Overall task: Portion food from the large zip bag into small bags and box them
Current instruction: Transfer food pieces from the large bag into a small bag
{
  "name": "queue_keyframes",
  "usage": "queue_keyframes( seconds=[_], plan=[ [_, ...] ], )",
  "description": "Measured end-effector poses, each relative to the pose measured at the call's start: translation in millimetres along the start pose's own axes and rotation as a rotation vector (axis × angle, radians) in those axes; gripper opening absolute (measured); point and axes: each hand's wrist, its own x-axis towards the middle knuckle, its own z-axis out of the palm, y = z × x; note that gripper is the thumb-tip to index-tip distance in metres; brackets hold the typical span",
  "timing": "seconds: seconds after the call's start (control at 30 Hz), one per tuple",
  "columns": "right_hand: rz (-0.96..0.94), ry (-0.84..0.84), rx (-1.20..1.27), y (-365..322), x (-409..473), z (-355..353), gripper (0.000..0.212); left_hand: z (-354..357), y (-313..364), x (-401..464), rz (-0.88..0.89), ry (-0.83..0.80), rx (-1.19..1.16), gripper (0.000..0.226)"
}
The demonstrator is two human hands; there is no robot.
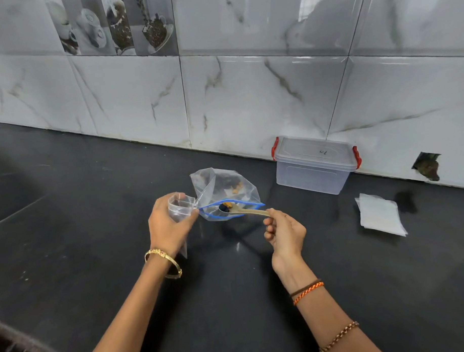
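The lidded plastic box [314, 163] stands against the tiled wall [249, 96]. Open black counter [82, 207] lies between it, the large zip bag [223, 188] and the stack of small bags [379, 214].

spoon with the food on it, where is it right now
In the head view the spoon is just right of centre, its handle pinched by the right hand and its loaded bowl over the blue-zipped mouth of the large zip bag.

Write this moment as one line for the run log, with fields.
left hand: holds small bag | right hand: holds spoon | spoon: loaded, at large zip bag mouth | box: lid on
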Motion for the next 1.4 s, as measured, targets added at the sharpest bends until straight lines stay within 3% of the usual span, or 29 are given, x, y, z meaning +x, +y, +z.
queue_keyframes(
  seconds=[0.13,0.5,0.83,1.07,1.17,1.23,1.4],
  plan=[
    [0.021,0.014,0.050,-4,-2,-9,0.010,4,5,-27,0.067,-0.074,-0.026,0.032],
    [-0.001,-0.044,0.136,-30,-3,-33,0.019,19,15,-50,0.005,-0.282,0.019,0.029],
    [-0.120,-0.182,-0.034,-35,-4,-35,0.022,35,20,-46,0.021,-0.347,0.042,0.045],
    [-0.520,-0.437,-0.354,-22,-4,-27,0.016,48,20,-53,0.020,-0.440,-0.014,0.042],
    [-0.864,-0.566,-0.503,-15,0,-25,0.010,53,18,-53,0.016,-0.440,-0.039,0.042],
    [-1.111,-0.607,-0.537,-12,3,-25,0.018,54,16,-51,0.005,-0.444,-0.078,0.041],
    [-1.258,-0.685,-0.506,-19,9,-32,0.015,55,13,-44,-0.031,-0.451,-0.164,0.038]
  ],
)
